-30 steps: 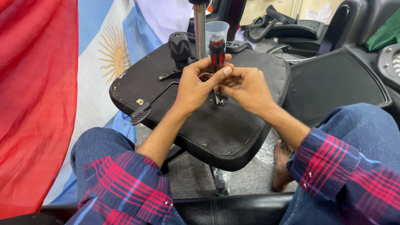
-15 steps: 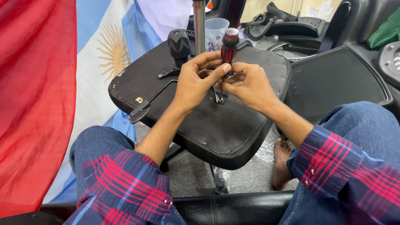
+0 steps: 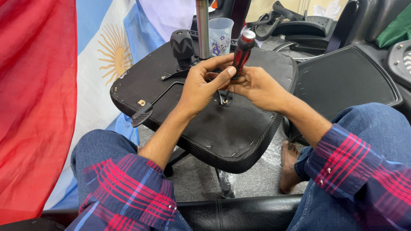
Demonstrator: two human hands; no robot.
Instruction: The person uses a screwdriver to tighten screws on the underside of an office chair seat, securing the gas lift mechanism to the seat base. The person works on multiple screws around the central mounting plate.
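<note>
While both hands close on the screwdriver (image 3: 242, 51) over the upturned seat (image 3: 239, 128), left hand (image 3: 201, 85) and right hand (image 3: 257, 87) have tilted it rightward from upright, tip hidden.

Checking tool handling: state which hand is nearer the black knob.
Left. The left hand sits just below the black knob; the right hand lies farther right, past the screwdriver.
</note>
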